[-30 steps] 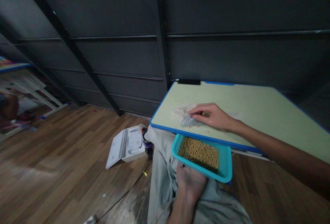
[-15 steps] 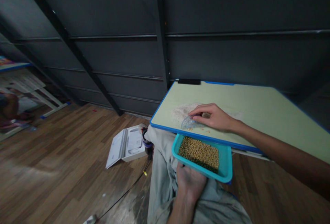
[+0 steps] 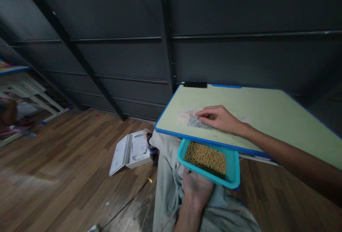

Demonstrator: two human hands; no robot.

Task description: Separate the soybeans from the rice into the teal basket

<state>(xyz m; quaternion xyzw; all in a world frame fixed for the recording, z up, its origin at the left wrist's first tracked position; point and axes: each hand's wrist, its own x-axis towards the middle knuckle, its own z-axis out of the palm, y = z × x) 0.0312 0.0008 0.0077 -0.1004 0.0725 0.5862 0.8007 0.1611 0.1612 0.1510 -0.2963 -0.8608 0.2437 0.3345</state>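
Pale bench (image 3: 262, 114); right hand (image 3: 220, 119) pinching clear plastic piece (image 3: 192, 122) atop; left hand (image 3: 197, 186) holding turquoise tray (image 3: 233, 164) of beans (image 3: 205, 156) from below.

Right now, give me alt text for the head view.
A left hand supports a teal tray of beans from below, by the near edge of a table. Over the table, the right hand has a clear piece in its grip, beside pale specks. An open white box lies on the floor.
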